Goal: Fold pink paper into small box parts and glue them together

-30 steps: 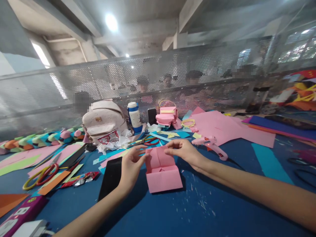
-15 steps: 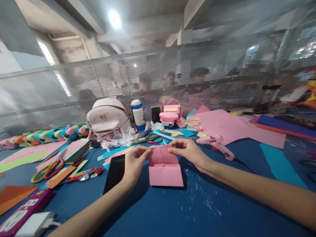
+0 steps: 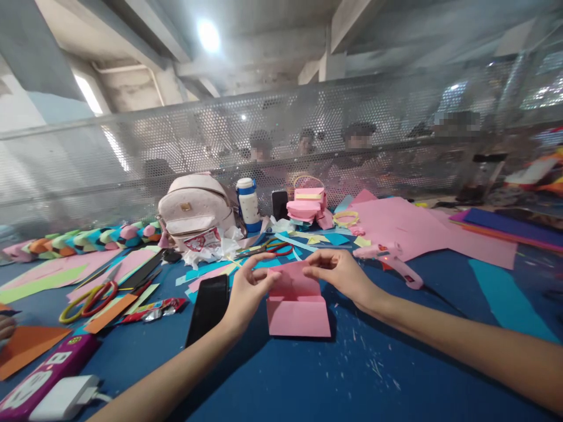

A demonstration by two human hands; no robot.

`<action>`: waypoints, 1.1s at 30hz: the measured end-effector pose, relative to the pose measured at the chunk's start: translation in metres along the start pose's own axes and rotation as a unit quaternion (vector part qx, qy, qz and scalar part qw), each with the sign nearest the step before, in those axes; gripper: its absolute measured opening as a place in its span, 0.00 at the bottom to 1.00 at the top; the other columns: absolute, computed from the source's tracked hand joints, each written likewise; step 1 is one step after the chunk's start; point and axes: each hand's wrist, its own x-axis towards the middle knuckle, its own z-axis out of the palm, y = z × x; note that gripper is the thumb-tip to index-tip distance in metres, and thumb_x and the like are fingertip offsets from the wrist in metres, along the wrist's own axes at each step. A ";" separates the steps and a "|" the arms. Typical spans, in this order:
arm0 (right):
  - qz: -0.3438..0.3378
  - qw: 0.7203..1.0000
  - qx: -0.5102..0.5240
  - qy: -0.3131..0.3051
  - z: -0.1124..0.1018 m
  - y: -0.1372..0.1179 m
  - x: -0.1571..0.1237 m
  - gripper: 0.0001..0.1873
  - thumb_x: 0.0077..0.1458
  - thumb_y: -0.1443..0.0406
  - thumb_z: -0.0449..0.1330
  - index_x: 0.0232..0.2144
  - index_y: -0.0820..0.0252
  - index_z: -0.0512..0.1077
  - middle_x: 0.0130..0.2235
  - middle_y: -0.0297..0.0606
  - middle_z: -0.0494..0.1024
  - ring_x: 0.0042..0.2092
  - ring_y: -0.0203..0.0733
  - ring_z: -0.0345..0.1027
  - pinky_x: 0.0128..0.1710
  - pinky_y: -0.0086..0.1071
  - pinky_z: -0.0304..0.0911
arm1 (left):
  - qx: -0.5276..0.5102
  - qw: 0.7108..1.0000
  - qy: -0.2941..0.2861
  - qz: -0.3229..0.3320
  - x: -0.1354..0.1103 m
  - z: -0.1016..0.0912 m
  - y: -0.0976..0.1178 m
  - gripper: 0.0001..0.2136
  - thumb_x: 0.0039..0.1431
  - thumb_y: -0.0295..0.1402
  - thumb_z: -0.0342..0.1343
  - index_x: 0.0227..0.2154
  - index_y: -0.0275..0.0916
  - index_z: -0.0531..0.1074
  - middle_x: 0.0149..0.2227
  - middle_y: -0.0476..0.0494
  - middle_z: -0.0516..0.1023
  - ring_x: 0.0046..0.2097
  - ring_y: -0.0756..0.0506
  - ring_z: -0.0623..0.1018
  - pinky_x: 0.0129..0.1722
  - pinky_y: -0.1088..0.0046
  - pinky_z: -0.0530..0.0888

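Observation:
A folded piece of pink paper (image 3: 299,318), shaped like a small open box with a raised back flap, stands on the blue table in front of me. My left hand (image 3: 248,290) holds the flap's upper left corner with thumb and fingers, its index finger lifted off the paper. At the upper right corner, my right hand (image 3: 336,271) pinches the same flap between thumb and fingertips. Close to my left wrist lies a black phone (image 3: 208,305). A pink hot glue gun (image 3: 393,261) rests just beyond my right hand.
Behind are a pale backpack (image 3: 196,202), a water bottle (image 3: 249,206) and a pink paper basket (image 3: 307,205). Large pink sheets (image 3: 400,223) lie right; scissors (image 3: 90,300) and a purple power strip (image 3: 53,372) lie left. Another person's hand (image 3: 6,326) touches orange paper (image 3: 33,350).
My left index finger has lifted away from the flap, while both hands keep hold of the paper. Another person's hand has appeared at the left edge. The view has shifted slightly.

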 end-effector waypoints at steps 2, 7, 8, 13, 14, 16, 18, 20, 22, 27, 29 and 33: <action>0.000 1.000 -0.003 -0.004 0.003 -0.002 -0.004 0.12 0.43 0.58 0.70 0.27 0.60 0.76 0.26 0.33 0.75 0.29 0.38 0.67 0.32 0.32 0.64 | 0.019 0.999 -0.030 -0.020 -0.003 0.004 0.002 0.16 0.49 0.36 0.67 0.41 0.37 0.77 0.27 0.49 0.80 0.28 0.51 0.76 0.30 0.80 0.71; -0.031 0.998 -0.012 -0.050 0.011 -0.005 -0.012 0.09 0.50 0.60 0.66 0.31 0.59 0.75 0.31 0.35 0.77 0.34 0.39 0.70 0.36 0.32 0.65 | 0.067 0.996 -0.010 -0.058 -0.009 0.011 0.001 0.11 0.46 0.36 0.68 0.28 0.32 0.80 0.25 0.44 0.80 0.26 0.50 0.75 0.26 0.79 0.69; -0.041 0.998 -0.011 -0.056 0.011 -0.005 -0.012 0.09 0.51 0.60 0.66 0.33 0.59 0.75 0.34 0.35 0.77 0.36 0.39 0.70 0.38 0.32 0.66 | 0.067 0.996 0.000 -0.063 -0.009 0.010 0.000 0.12 0.46 0.38 0.68 0.25 0.31 0.79 0.24 0.44 0.79 0.25 0.50 0.74 0.25 0.79 0.67; -0.086 0.996 -0.020 -0.026 0.009 -0.007 -0.011 0.10 0.53 0.62 0.65 0.38 0.56 0.73 0.39 0.36 0.75 0.39 0.40 0.70 0.37 0.31 0.66 | 0.050 0.995 0.041 -0.073 -0.005 0.005 -0.007 0.18 0.44 0.44 0.68 0.20 0.31 0.75 0.19 0.46 0.75 0.21 0.52 0.70 0.22 0.79 0.65; -0.097 0.994 -0.031 -0.027 0.009 -0.007 -0.011 0.08 0.54 0.62 0.65 0.37 0.56 0.74 0.39 0.36 0.75 0.39 0.40 0.69 0.36 0.31 0.65 | 0.047 0.995 0.049 -0.074 -0.004 0.004 -0.007 0.18 0.43 0.44 0.68 0.20 0.31 0.75 0.18 0.47 0.74 0.21 0.53 0.70 0.22 0.79 0.65; -0.114 0.991 -0.051 -0.037 0.008 -0.007 -0.011 0.04 0.56 0.63 0.63 0.35 0.56 0.76 0.39 0.36 0.75 0.41 0.41 0.70 0.37 0.31 0.64 | 0.043 0.994 0.062 -0.075 -0.003 0.003 -0.008 0.18 0.42 0.44 0.69 0.20 0.32 0.75 0.17 0.49 0.72 0.20 0.53 0.69 0.21 0.80 0.65; -0.120 0.990 -0.062 -0.047 0.008 -0.005 -0.012 0.04 0.57 0.64 0.61 0.34 0.55 0.78 0.40 0.37 0.76 0.43 0.42 0.70 0.38 0.32 0.64 | 0.040 0.994 0.069 -0.078 -0.004 0.003 -0.009 0.18 0.42 0.44 0.69 0.22 0.32 0.75 0.18 0.50 0.72 0.21 0.53 0.69 0.21 0.79 0.66; -0.117 0.990 -0.064 -0.053 0.008 -0.003 -0.012 0.06 0.58 0.64 0.61 0.34 0.54 0.79 0.41 0.37 0.77 0.44 0.42 0.71 0.39 0.32 0.64 | 0.037 0.993 0.069 -0.083 -0.005 0.004 -0.008 0.18 0.43 0.44 0.69 0.25 0.32 0.76 0.20 0.49 0.74 0.22 0.52 0.71 0.22 0.79 0.68; -0.113 0.990 -0.064 -0.053 0.009 -0.002 -0.012 0.06 0.58 0.64 0.61 0.35 0.54 0.79 0.39 0.36 0.78 0.41 0.41 0.71 0.38 0.32 0.63 | 0.034 0.993 0.067 -0.089 -0.007 0.004 -0.008 0.18 0.44 0.44 0.69 0.28 0.32 0.77 0.22 0.47 0.75 0.23 0.52 0.72 0.23 0.78 0.69; -0.116 0.990 -0.065 -0.055 0.009 -0.004 -0.015 0.07 0.58 0.64 0.62 0.36 0.53 0.80 0.38 0.35 0.79 0.39 0.40 0.72 0.37 0.32 0.63 | 0.027 0.993 0.060 -0.100 -0.010 0.006 -0.006 0.18 0.45 0.44 0.69 0.30 0.31 0.78 0.24 0.44 0.77 0.25 0.50 0.74 0.23 0.78 0.71; -0.124 0.988 -0.073 -0.058 0.010 -0.006 -0.017 0.07 0.58 0.65 0.61 0.37 0.52 0.80 0.39 0.35 0.79 0.40 0.40 0.71 0.37 0.32 0.63 | 0.021 0.993 0.051 -0.106 -0.011 0.007 -0.005 0.18 0.45 0.44 0.68 0.30 0.31 0.78 0.26 0.43 0.78 0.26 0.49 0.75 0.24 0.77 0.72; -0.132 0.985 -0.088 -0.061 0.011 -0.006 -0.020 0.07 0.58 0.65 0.62 0.36 0.52 0.80 0.38 0.35 0.78 0.40 0.40 0.71 0.38 0.32 0.63 | 0.014 0.992 0.040 -0.116 -0.014 0.008 -0.004 0.18 0.46 0.44 0.68 0.30 0.32 0.78 0.27 0.42 0.78 0.27 0.49 0.76 0.25 0.77 0.73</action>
